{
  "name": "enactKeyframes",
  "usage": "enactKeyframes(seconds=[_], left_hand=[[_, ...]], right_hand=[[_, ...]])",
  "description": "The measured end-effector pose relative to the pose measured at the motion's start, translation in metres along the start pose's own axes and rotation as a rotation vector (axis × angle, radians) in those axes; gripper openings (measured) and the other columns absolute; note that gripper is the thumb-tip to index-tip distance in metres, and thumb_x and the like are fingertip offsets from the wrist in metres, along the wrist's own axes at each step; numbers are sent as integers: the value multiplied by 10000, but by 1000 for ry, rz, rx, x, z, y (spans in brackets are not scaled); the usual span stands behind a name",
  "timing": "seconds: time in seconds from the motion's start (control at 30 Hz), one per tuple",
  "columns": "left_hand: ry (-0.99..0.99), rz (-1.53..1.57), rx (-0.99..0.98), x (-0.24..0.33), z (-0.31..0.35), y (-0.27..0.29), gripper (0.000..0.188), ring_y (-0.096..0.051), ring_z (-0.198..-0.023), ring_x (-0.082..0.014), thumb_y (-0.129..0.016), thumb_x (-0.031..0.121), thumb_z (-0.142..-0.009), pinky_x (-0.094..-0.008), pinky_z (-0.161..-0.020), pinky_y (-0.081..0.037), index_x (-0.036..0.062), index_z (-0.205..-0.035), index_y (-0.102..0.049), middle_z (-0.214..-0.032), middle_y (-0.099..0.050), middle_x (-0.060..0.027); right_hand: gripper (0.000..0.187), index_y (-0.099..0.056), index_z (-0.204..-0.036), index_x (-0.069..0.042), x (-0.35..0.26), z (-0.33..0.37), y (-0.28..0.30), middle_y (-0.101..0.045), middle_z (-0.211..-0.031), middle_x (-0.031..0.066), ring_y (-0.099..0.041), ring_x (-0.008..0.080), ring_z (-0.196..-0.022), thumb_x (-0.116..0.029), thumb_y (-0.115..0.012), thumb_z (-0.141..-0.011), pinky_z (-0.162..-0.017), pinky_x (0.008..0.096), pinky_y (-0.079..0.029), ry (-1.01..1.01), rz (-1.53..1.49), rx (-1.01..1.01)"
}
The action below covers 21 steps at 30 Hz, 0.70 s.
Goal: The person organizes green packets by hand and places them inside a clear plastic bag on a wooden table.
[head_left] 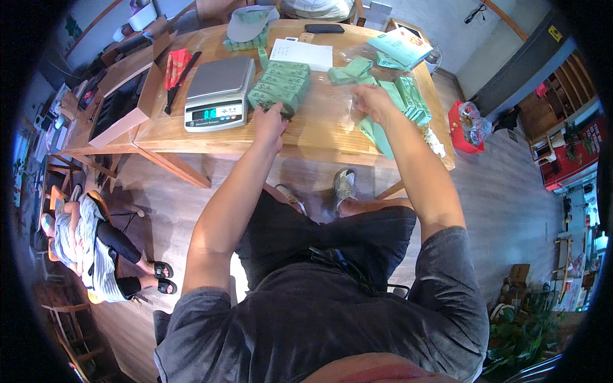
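My left hand (pixel 271 124) is closed at the near end of a row of small green printed packets (pixel 281 78), its fingers on the nearest one. That row stands on the wooden table just right of a digital scale (pixel 219 96) with a bare metal pan and a lit display. My right hand (pixel 375 103) hovers over the table's right part with thumb and fingers drawn together; what they hold, if anything, is hard to make out. Beside it lie loose flat green wrappers (pixel 352 71) and a stack of green packets (pixel 414 101). Another green wrapper (pixel 377 136) lies below the right wrist.
At the back are a cap (pixel 250 24) on more green packets, a paper sheet (pixel 301 55) and a black phone (pixel 324 29). An open cardboard box (pixel 142 96) sits left. A red bin (pixel 465 131) stands right of the table. Another person (pixel 96 246) sits at lower left.
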<state>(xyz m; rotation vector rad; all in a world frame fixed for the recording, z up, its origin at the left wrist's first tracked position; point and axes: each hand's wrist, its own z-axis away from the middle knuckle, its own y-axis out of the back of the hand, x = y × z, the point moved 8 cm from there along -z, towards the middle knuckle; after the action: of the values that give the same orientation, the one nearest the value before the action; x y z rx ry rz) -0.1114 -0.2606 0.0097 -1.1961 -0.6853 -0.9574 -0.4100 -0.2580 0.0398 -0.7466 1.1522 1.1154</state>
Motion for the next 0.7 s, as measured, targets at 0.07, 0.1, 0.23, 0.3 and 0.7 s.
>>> enactKeyframes(seconds=[0.07, 0.1, 0.23, 0.3, 0.7], left_hand=[[14, 35, 21, -2, 2, -3, 267, -567, -950, -172, -581, 158, -960, -364, -833, -464, 151, -1215, -502, -1134, -599, -23], [16, 53, 28, -2, 1, -7, 265, -565, -946, -170, -584, 159, -960, -358, -828, -464, 156, -1212, -502, -1135, -599, -23], [26, 105, 42, -7, -4, -12, 252, -558, -923, -171, -581, 206, -973, -352, -804, -472, 174, -1210, -502, -1109, -600, -22], [17, 175, 13, -10, -6, -10, 245, -554, -916, -175, -557, 273, -990, -365, -806, -484, 180, -1211, -509, -1081, -596, -18], [37, 897, -462, 13, 54, -68, 837, -458, -1334, -329, -166, 757, -946, -510, -1091, -390, 170, -1502, -384, -1493, -447, -112]], right_hand=[[223, -607, -1029, -5, -7, -4, -8, -617, -851, 68, -597, 164, -724, -96, -717, -858, -589, 288, -473, -34, -167, -69], [229, -587, -1019, 5, -13, -7, -8, -621, -860, 86, -604, 178, -713, -65, -719, -845, -566, 289, -467, -44, -252, -99], [385, -521, -1200, 35, -34, -25, -7, -657, -991, 134, -671, 243, -928, -26, -694, -861, -704, 329, -523, 23, -405, -96], [473, -474, -1287, 45, -54, -13, -12, -663, -1041, 147, -673, 266, -1027, -8, -681, -865, -774, 342, -535, 114, -462, -148], [367, -563, -1270, 79, -63, 224, 3, -605, -1272, 168, -646, 300, -1144, 37, -623, -911, -1008, 371, -476, 605, 6, -127]])
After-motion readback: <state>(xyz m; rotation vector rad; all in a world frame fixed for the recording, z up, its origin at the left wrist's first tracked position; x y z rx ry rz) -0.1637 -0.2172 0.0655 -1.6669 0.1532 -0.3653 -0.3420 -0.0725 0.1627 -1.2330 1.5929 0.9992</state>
